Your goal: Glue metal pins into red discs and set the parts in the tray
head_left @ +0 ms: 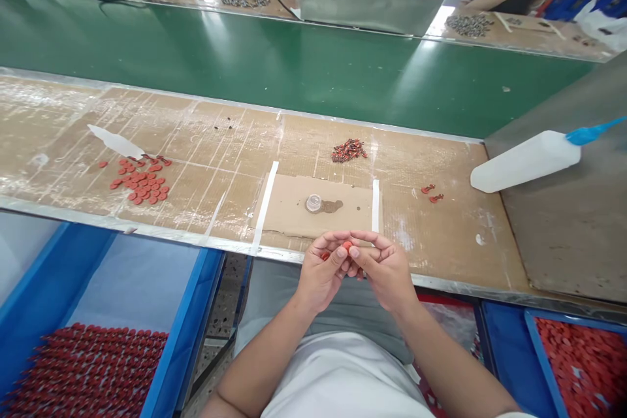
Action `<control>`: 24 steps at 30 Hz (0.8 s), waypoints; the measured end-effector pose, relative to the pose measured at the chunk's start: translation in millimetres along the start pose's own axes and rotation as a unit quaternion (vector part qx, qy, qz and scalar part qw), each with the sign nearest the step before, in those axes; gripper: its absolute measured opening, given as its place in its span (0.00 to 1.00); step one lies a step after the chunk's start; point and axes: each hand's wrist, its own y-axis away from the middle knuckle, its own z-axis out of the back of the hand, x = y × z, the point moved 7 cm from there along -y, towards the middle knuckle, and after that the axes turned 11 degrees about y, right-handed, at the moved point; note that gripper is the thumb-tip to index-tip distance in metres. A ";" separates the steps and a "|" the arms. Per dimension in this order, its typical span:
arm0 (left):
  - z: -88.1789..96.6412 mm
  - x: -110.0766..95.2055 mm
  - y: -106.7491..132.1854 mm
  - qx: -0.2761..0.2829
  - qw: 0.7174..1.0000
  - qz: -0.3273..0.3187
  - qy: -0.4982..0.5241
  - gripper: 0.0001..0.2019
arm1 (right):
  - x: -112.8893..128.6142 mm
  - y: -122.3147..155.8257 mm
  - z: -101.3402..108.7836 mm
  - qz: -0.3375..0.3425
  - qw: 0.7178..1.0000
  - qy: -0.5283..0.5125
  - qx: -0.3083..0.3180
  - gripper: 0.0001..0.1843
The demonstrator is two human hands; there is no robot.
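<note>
Close together at the table's front edge, my left hand (321,274) and my right hand (389,271) are both closed with the fingertips meeting. A small round red piece (347,245) is pinched between the thumbs and fingers of both hands. Another bit of red (325,255) shows inside my left fingers, its shape mostly hidden. Just beyond the hands lies a taped-down cardboard sheet (284,209). On it stands a small clear dish (313,202) beside a dark wet stain. Behind the sheet is a heap of small red-and-black parts (349,150).
Red discs (147,184) lie loose at left near a white strip (115,142). Two red pieces with stems (435,198) lie at right, before a white squeeze bottle (529,160). Blue trays (183,313) of red parts flank my lap. A green belt (245,59) runs behind; other people's hands work beyond.
</note>
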 end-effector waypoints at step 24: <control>56.8 -73.4 -3.0 -0.103 0.987 -0.121 0.025 0.13 | 80.8 -216.0 82.1 0.183 0.738 0.610 -0.225 0.17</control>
